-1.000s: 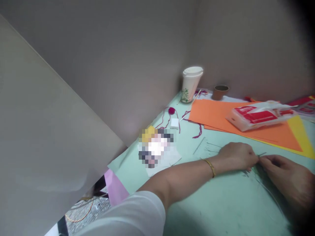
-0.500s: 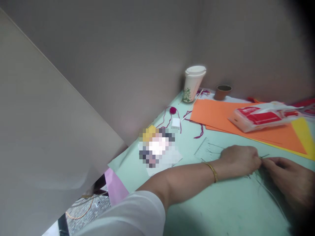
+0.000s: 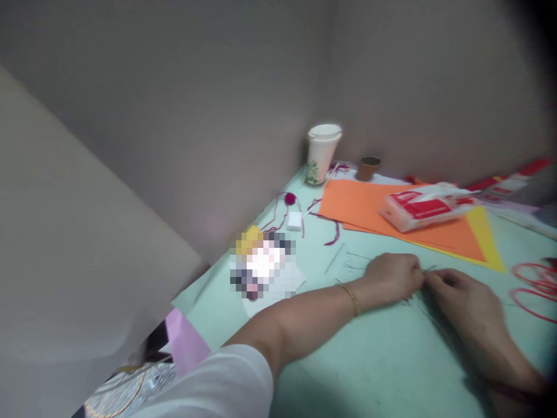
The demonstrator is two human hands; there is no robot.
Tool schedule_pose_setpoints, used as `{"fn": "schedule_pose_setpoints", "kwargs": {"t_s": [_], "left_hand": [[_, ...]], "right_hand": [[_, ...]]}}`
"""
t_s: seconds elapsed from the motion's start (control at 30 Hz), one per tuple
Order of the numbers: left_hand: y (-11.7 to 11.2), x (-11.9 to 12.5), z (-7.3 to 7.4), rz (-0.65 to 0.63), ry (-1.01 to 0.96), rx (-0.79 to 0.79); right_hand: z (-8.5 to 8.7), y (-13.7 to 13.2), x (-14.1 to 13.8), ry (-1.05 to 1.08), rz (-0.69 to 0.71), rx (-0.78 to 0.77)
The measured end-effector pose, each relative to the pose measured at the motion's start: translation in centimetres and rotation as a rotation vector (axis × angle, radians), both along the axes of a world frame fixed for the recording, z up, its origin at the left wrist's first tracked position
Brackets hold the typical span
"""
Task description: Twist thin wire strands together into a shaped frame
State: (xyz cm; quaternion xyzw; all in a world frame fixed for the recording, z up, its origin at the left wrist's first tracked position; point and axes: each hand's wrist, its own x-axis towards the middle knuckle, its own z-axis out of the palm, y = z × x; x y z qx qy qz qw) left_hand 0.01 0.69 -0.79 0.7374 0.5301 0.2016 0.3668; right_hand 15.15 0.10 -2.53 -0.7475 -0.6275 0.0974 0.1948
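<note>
On the pale green bench [image 3: 339, 360], your right hand [image 3: 465, 302] pinches a thin strand [image 3: 429, 269], fingers clamped on it, between your two hands. Your left hand [image 3: 394, 278] curls against it, though I cannot tell its hidden fingertips' grip. From there, red loops [image 3: 539, 284] lie at three o'clock, a tissue pack [image 3: 429, 206] at twelve, a lidded cup [image 3: 322, 152] near eleven.

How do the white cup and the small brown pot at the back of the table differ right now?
Height: the white cup looks clearly taller than the brown pot.
Top: the white cup wears a white lid; the brown pot is open, showing a dark inside.
Surface: the white cup has green print low down; the brown pot looks plain.
Shared: both stand near the grey wall.
</note>
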Motion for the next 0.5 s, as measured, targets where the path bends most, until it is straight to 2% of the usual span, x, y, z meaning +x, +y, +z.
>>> {"fn": "schedule_pose_setpoints", "kwargs": {"t_s": [0.1, 0.23, 0.4, 0.5], "left_hand": [[-0.2, -0.2, 0.6, 0.036, -0.056, -0.055], [0.0, -0.7, 1.0, 0.03, -0.131, -0.124], [0.3, -1.2, 0.9, 0.071, -0.182, -0.146], [0.3, -1.0, 0.8, 0.053, -0.164, -0.125]], "right_hand": [[1.8, -0.8, -1.5, 0.164, -0.015, -0.045], [2.0, -1.2, -1.5, 0.426, -0.011, -0.12], [1.9, -1.6, -1.0, 0.504, 0.034, -0.117], [2.0, -1.6, -1.1, 0.51, 0.034, -0.122]]}}
